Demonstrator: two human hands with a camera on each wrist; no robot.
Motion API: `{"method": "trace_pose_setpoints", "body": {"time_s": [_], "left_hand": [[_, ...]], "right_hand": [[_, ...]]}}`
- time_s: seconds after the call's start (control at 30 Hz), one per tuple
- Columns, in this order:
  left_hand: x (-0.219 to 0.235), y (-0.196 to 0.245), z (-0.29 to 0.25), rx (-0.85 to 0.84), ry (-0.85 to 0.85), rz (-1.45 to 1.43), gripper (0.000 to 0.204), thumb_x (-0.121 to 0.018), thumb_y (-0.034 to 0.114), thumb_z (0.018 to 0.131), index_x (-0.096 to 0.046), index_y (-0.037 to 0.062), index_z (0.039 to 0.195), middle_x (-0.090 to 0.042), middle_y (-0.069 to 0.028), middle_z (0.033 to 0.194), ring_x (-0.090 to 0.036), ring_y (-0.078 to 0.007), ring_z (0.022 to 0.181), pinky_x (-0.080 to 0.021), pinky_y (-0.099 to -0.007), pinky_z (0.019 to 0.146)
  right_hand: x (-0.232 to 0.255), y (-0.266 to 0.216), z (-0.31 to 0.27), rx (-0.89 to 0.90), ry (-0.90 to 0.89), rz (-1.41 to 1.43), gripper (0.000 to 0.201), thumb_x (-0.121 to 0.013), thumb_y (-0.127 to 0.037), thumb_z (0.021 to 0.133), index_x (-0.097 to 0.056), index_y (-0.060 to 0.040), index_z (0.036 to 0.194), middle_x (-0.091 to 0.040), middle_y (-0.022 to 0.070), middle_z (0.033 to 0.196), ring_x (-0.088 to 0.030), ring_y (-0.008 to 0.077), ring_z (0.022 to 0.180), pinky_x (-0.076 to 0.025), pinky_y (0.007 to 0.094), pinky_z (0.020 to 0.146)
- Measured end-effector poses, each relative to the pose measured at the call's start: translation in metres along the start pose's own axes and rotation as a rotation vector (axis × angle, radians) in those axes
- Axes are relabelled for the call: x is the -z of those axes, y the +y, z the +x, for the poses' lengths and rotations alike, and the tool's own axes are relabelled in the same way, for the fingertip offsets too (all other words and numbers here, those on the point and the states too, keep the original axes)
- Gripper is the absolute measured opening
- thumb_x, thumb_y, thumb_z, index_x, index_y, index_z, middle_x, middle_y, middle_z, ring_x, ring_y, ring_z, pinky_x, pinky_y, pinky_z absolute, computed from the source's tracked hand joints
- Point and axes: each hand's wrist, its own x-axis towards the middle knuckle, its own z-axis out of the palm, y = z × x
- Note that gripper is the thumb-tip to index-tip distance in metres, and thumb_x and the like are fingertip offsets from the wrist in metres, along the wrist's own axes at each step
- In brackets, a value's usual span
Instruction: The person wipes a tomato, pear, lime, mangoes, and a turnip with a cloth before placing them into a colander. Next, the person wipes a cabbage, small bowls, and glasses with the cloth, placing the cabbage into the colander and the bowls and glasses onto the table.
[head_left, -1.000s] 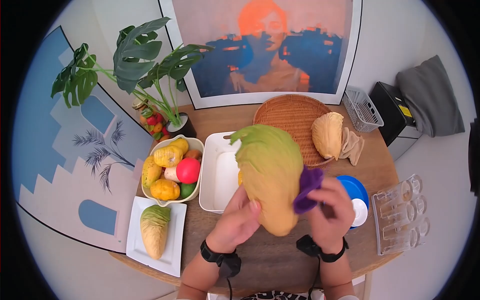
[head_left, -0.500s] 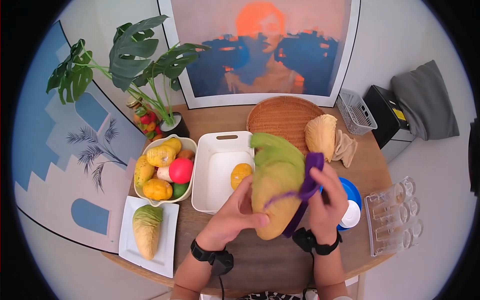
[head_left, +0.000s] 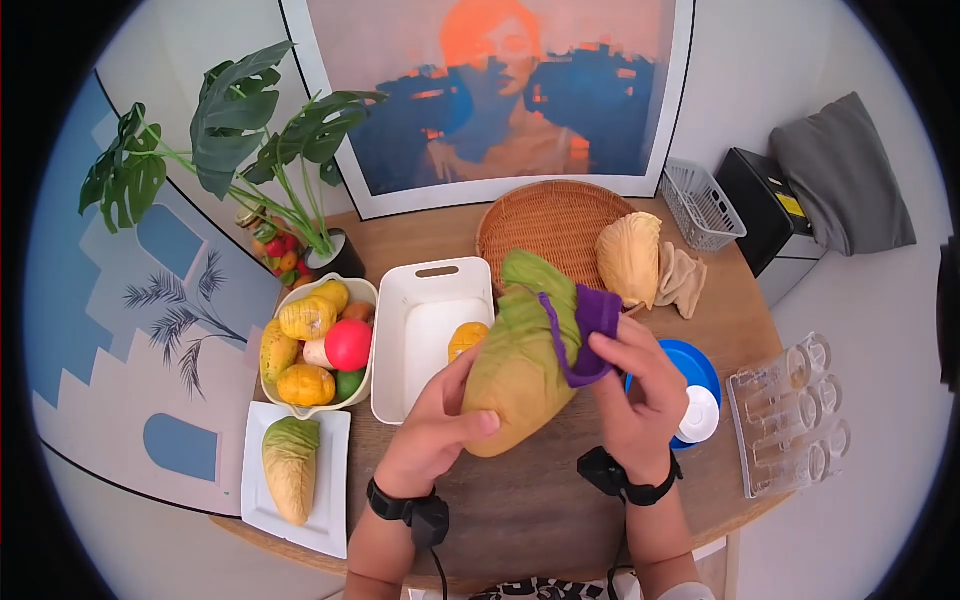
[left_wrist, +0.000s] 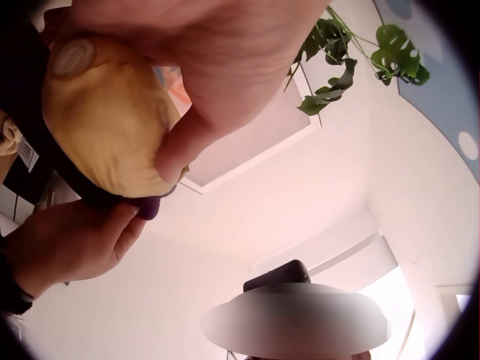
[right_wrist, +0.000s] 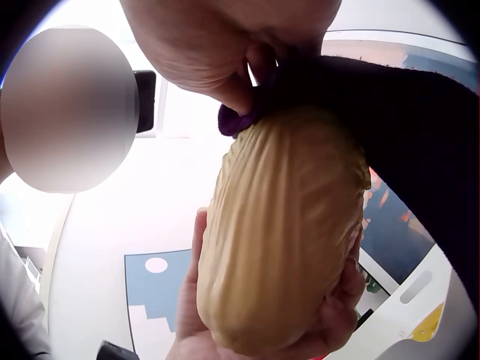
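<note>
In the head view my left hand grips a napa cabbage by its pale base, thumb lying along the near side. The cabbage is held tilted above the table, its green leafy end pointing up and away. My right hand pinches a purple fabric strap at the cabbage's right side. A thin purple loop crosses the green leaves. In the right wrist view the strap is bunched under the fingertips, right against the cabbage, while the left hand cups it from below.
A white bin holds a yellow fruit; left of it stand a fruit bowl and a white plate with another cabbage. Behind are a wicker tray and a third cabbage. Right are a blue plate and a glass rack.
The purple strap was bunched beside the cabbage, then spread across it, and now loops over its leafy end. Both hands have shifted slightly left and the cabbage has tilted, its base swinging left.
</note>
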Motion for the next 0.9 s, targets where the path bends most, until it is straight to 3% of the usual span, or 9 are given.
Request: {"method": "trace_pose_setpoints", "body": {"time_s": [0.13, 0.2, 0.43, 0.47, 0.53, 0.67, 0.77, 0.83, 0.9], "left_hand": [[0.004, -0.004, -0.004, 0.012, 0.118, -0.138, 0.073, -0.068, 0.018, 0.087, -0.03, -0.0048, 0.145, -0.047, -0.0153, 0.14, -0.046, -0.0246, 0.13, -0.032, -0.038, 0.112], [0.004, -0.002, -0.002, -0.165, 0.128, -0.282, 0.062, -0.059, 0.02, 0.093, -0.032, -0.0041, 0.144, -0.047, -0.0163, 0.14, -0.048, -0.0264, 0.129, -0.036, -0.0398, 0.11], [0.017, 0.008, -0.009, -0.251, 0.166, -0.253, 0.059, -0.051, 0.026, 0.098, -0.028, 0.0019, 0.148, -0.041, -0.016, 0.147, -0.043, -0.0312, 0.134, -0.033, -0.0444, 0.112], [0.016, 0.007, -0.008, -0.257, 0.169, -0.258, 0.059, -0.051, 0.026, 0.098, -0.028, 0.0019, 0.148, -0.041, -0.016, 0.147, -0.043, -0.0312, 0.134, -0.033, -0.0444, 0.112], [0.012, 0.008, -0.006, -0.292, -0.018, -0.505, 0.062, -0.053, 0.026, 0.097, -0.028, 0.0013, 0.147, -0.041, -0.0174, 0.147, -0.043, -0.0314, 0.134, -0.034, -0.0443, 0.112], [0.013, 0.005, -0.005, -0.242, 0.052, -0.372, 0.069, -0.054, 0.018, 0.094, -0.018, 0.0002, 0.151, -0.033, -0.018, 0.151, -0.037, -0.0319, 0.138, -0.034, -0.0439, 0.113], [0.014, 0.001, -0.004, -0.222, 0.082, -0.303, 0.073, -0.06, 0.011, 0.09, -0.019, 0.0037, 0.151, -0.036, -0.0175, 0.148, -0.04, -0.0302, 0.137, -0.034, -0.0429, 0.112], [0.003, 0.001, -0.004, -0.177, 0.118, -0.078, 0.082, -0.067, 0.003, 0.084, -0.019, 0.0072, 0.151, -0.04, -0.0169, 0.144, -0.042, -0.028, 0.134, -0.036, -0.0411, 0.11], [-0.005, -0.004, -0.001, -0.155, 0.121, -0.14, 0.089, -0.074, 0.001, 0.079, -0.021, 0.0085, 0.149, -0.043, -0.0154, 0.14, -0.043, -0.026, 0.132, -0.037, -0.0393, 0.109]], "right_hand": [[-0.017, -0.012, -0.009, 0.159, -0.153, -0.128, 0.032, -0.069, 0.009, 0.069, -0.07, -0.0004, 0.099, -0.065, 0.0153, 0.096, -0.064, 0.0346, 0.089, -0.053, 0.0398, 0.08], [-0.039, -0.009, -0.022, 0.206, -0.169, -0.083, 0.031, -0.07, 0.007, 0.068, -0.07, -0.003, 0.097, -0.066, 0.0129, 0.097, -0.064, 0.0333, 0.09, -0.052, 0.0392, 0.078], [-0.059, -0.016, -0.032, 0.341, -0.251, -0.043, 0.028, -0.071, 0.0, 0.069, -0.07, -0.0012, 0.097, -0.065, 0.011, 0.101, -0.063, 0.0284, 0.09, -0.052, 0.0369, 0.076], [-0.057, -0.015, -0.031, 0.344, -0.258, -0.041, 0.028, -0.071, 0.0, 0.069, -0.07, -0.0012, 0.097, -0.065, 0.011, 0.101, -0.063, 0.0284, 0.09, -0.052, 0.0369, 0.076], [-0.054, -0.013, -0.028, 0.315, -0.183, -0.062, 0.028, -0.072, 0.0, 0.069, -0.07, -0.0032, 0.097, -0.064, 0.0104, 0.1, -0.063, 0.0285, 0.088, -0.052, 0.0379, 0.076], [-0.049, -0.015, -0.028, 0.318, -0.186, -0.083, 0.029, -0.072, 0.001, 0.069, -0.07, -0.0048, 0.098, -0.063, 0.0103, 0.098, -0.062, 0.0294, 0.086, -0.052, 0.039, 0.075], [-0.046, -0.014, -0.024, 0.284, -0.159, -0.084, 0.033, -0.072, 0.003, 0.068, -0.07, -0.0056, 0.099, -0.062, 0.01, 0.096, -0.061, 0.0303, 0.085, -0.052, 0.0388, 0.074], [-0.036, -0.009, -0.022, 0.195, -0.096, -0.12, 0.037, -0.071, 0.005, 0.066, -0.07, -0.0068, 0.101, -0.06, 0.0097, 0.095, -0.061, 0.0303, 0.084, -0.052, 0.0383, 0.073], [-0.024, -0.006, -0.016, 0.171, -0.087, -0.171, 0.039, -0.069, 0.008, 0.067, -0.07, -0.0065, 0.103, -0.06, 0.011, 0.096, -0.061, 0.03, 0.083, -0.052, 0.0369, 0.073]]}}
